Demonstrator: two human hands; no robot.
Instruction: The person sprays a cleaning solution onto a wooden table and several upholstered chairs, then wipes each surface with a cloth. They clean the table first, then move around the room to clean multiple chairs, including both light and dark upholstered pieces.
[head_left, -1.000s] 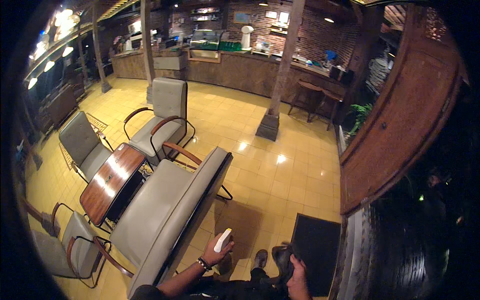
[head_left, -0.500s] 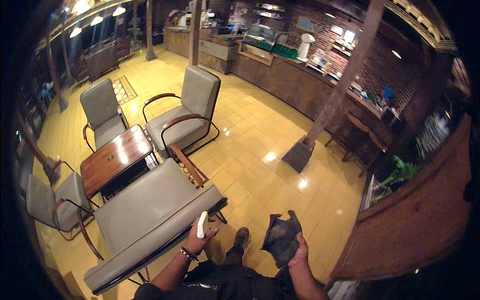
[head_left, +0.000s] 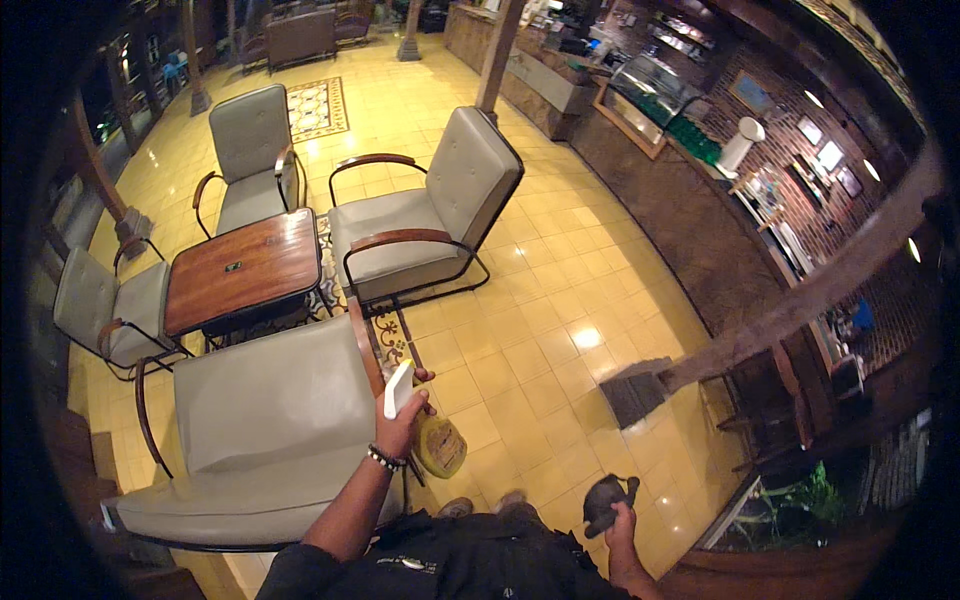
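My left hand [head_left: 397, 428] is wrapped round a spray bottle [head_left: 441, 448] with a white trigger head and a yellowish body. It is beside the right end of the grey padded sofa [head_left: 280, 400], near its wooden armrest. On the right, my right hand [head_left: 622, 526] grips a dark grey cloth [head_left: 606, 500], bunched up and held out over the yellow tiled floor [head_left: 540, 400]. Both forearms come in from the lower edge.
Beyond the sofa stands a low wooden table [head_left: 245, 270] with grey armchairs [head_left: 410, 220] around it. A slanting post [head_left: 800, 310] on a stone base is at right. Farther off runs a long counter [head_left: 670, 210] with a glass case. Green plants [head_left: 815, 495] are at lower right.
The view has shifted, bringing the sofa and armchairs closer and showing the bottle's body. The cloth has gone from spread out to bunched in my right hand. My left hand keeps the bottle.
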